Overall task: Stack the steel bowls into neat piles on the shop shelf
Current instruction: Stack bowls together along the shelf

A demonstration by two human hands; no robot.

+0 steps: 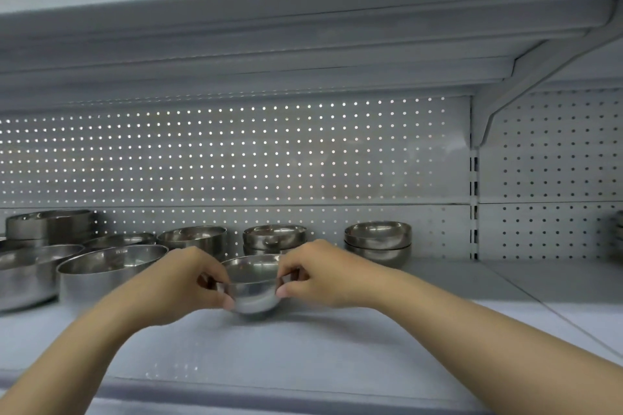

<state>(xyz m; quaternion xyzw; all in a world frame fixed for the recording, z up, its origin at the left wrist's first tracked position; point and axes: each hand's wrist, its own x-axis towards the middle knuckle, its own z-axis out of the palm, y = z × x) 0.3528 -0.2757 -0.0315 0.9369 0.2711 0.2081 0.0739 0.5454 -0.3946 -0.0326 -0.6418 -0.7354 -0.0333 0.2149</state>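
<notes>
Spanning the whole view: pale grey metal shop shelf point(337, 347), perforated back panel point(236, 152) behind, underside of an upper grey shelf point(303, 37) overhead on a slanted bracket point(526, 84). Crowded at the left end of the shelf: large shiny steel bowls point(101, 266), some nested, one tall stack point(50, 226) against the back panel. Further along the back edge: single medium steel bowl point(192, 237), then a short pile of small steel bowls point(274, 236), then a second short pile point(377, 241) just right of centre (both piles look two or three bowls high, exact count hard to tell). Near the middle of the shelf, toward the front: one small round steel bowl point(251, 286), upright, base at or just above the shelf surface. Pinched on its left rim by the left hand point(182, 283), on its right rim by the right hand point(320, 274), thumbs outside, fingers curled over the rim, both hands closed snugly on it.
</notes>
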